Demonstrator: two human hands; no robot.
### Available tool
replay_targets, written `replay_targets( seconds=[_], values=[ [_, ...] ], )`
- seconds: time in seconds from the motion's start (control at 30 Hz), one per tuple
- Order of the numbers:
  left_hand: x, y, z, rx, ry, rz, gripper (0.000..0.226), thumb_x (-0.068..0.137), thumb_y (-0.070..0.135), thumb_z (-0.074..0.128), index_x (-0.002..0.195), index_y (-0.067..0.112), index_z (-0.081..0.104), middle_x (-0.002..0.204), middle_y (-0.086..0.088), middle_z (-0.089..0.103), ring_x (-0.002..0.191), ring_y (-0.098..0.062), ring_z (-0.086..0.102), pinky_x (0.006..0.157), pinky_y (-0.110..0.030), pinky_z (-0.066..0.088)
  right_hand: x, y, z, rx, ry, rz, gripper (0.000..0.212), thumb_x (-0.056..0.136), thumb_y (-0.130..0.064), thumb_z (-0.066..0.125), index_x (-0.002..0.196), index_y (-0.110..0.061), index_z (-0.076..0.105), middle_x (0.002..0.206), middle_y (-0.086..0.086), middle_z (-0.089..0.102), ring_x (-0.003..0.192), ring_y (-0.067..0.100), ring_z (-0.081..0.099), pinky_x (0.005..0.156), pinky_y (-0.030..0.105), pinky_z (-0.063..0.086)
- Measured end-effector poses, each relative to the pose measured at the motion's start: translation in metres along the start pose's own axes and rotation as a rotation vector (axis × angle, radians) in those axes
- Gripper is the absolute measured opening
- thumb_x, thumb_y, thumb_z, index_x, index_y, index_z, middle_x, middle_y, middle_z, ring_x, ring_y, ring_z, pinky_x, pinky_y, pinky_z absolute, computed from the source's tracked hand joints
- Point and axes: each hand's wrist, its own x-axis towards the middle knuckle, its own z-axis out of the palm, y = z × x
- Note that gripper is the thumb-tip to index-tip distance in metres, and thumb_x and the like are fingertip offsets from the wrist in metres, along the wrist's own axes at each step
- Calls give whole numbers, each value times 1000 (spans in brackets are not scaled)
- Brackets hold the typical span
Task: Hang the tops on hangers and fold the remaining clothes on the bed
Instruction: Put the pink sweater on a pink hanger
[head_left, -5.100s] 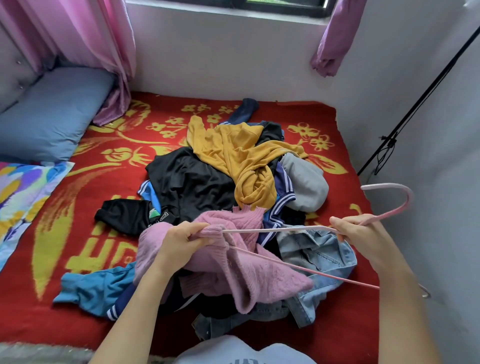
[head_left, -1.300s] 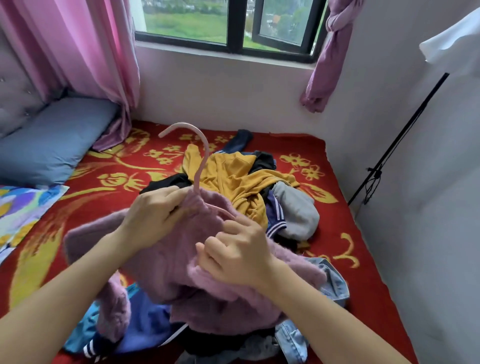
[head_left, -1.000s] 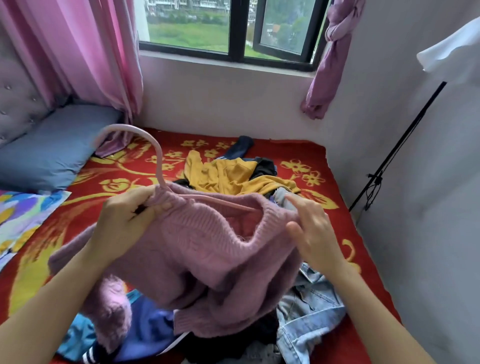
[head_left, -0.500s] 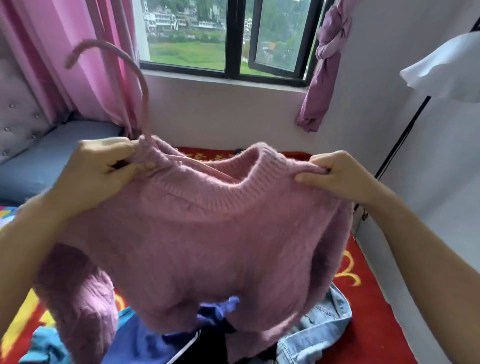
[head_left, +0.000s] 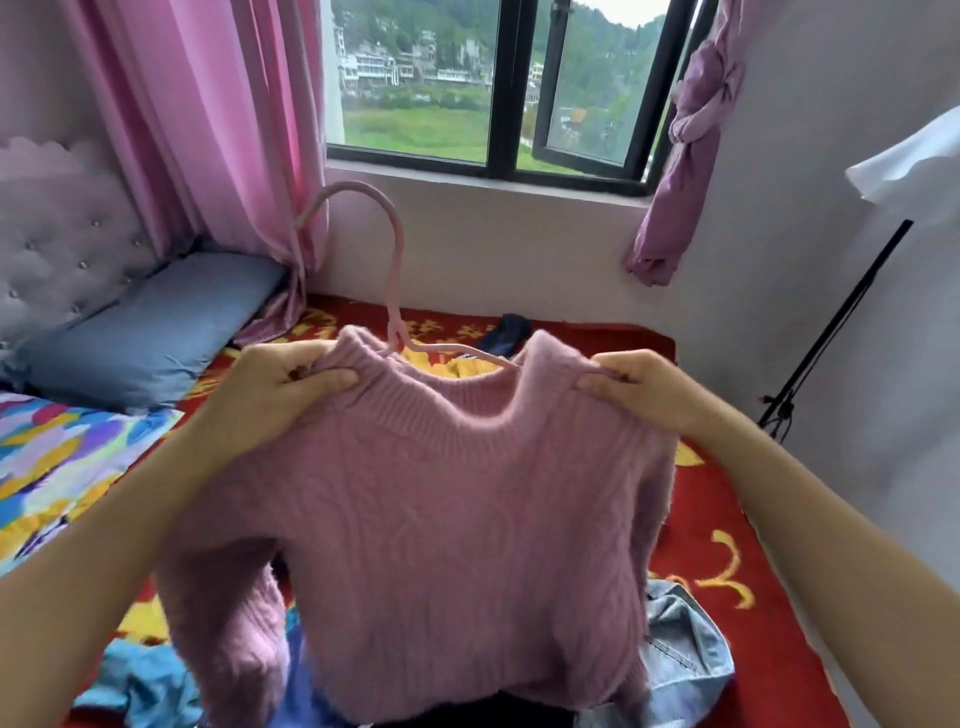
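Observation:
A pink knitted sweater (head_left: 457, 530) hangs in front of me, held up over the bed. A pink hanger (head_left: 396, 270) sits inside it, its hook rising out of the neck opening. My left hand (head_left: 280, 384) pinches the sweater's left shoulder. My right hand (head_left: 644, 389) pinches the right shoulder. The sweater hides most of the clothes pile; a denim piece (head_left: 685, 660) and a light blue garment (head_left: 140, 680) show below it on the red bedspread (head_left: 717, 519).
A blue-grey pillow (head_left: 150, 332) and a colourful quilt (head_left: 57, 467) lie at the left by the padded headboard. Pink curtains (head_left: 208, 130) flank the window (head_left: 498, 88). A black stand (head_left: 831, 332) leans against the right wall, under a white cloth (head_left: 914, 161).
The sweater went from lying on the pile to held up spread at the shoulders. The hanger's hook shifted from the left side to the neck's middle. My view tilted up.

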Motion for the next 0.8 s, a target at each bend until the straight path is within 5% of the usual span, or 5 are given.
replay_targets(
  seconds=[0.17,0.4,0.53,0.73,0.8],
  values=[
    [-23,-34,-7,-175,24,-152,22,57,65,63,78,59,66,72,28,65,68,7,52,64,-5,40,5,12,0,69,-71,85,38,90,-17,60,74,16,50,68,6,36,62,9,32,59,25,27],
    [-24,-19,0,-230,121,-129,28,71,39,73,72,65,62,67,33,63,64,13,55,61,-1,39,18,-17,30,88,-61,0,42,92,-14,57,56,-24,39,50,-14,35,50,0,31,55,22,27],
    [-22,-9,4,-149,133,-81,52,81,15,66,70,65,62,67,36,61,65,14,55,63,0,38,14,-40,55,-110,51,-27,25,82,-37,37,73,-27,58,78,-7,61,77,11,51,73,37,40],
    [-28,-8,-15,-136,26,-92,7,73,61,64,75,67,60,68,38,59,67,16,55,63,0,38,20,-41,43,-187,251,-1,41,64,-53,28,49,-15,33,46,-2,37,52,13,38,59,37,29],
    [-37,-22,-25,-145,54,-133,16,73,49,64,71,65,61,64,35,60,62,16,52,60,-1,37,24,-29,31,-126,319,66,43,60,-56,28,44,-17,36,42,-2,35,49,10,34,57,37,27]
  ],
)
